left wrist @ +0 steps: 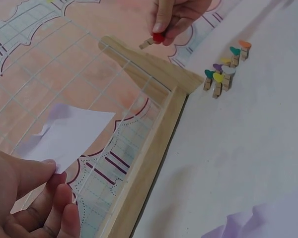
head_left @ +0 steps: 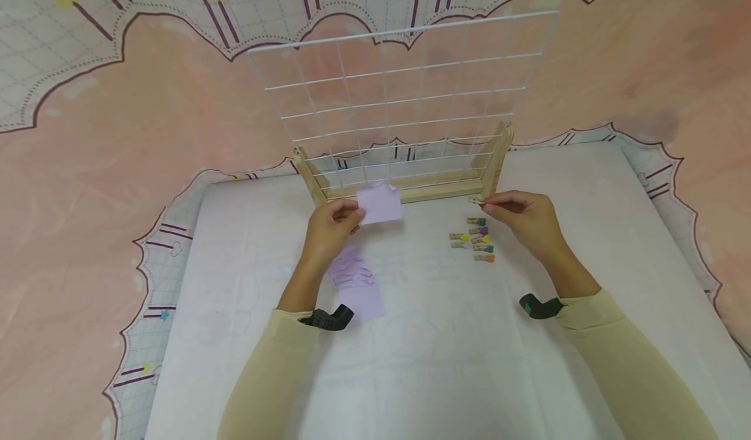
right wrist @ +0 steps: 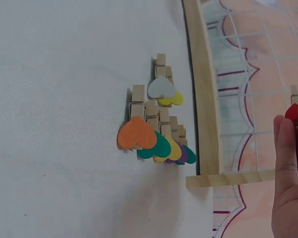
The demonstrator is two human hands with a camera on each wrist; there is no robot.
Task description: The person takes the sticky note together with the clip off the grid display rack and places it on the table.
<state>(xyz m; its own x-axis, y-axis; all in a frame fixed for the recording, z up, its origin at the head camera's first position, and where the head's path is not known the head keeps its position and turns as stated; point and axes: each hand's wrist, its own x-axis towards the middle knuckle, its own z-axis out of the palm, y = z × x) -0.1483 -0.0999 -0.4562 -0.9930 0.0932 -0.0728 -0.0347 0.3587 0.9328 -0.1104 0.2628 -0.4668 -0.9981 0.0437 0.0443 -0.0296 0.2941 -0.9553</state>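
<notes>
Between thumb and fingers, my left hand (head_left: 333, 226) pinches a pale purple paper sheet (head_left: 380, 205) by its lower left edge; one upper corner curls over. The sheet is held up before a white wire grid (head_left: 405, 91). My right hand (head_left: 527, 221) pinches a small wooden clothespin (right wrist: 294, 94) with a red heart (right wrist: 292, 113), near the stand's right foot. Several more clothespins (head_left: 484, 249) with coloured hearts lie in two columns on the table below that hand. A stack of purple sheets (head_left: 359, 296) with curled edges rests below the left hand.
The grid leans back in a wooden stand (head_left: 434, 191) at the table's far side. Patterned cloth (head_left: 105, 199) hangs behind and around the white table (head_left: 446, 375). Dark wrist devices (head_left: 331, 319) are on both wrists.
</notes>
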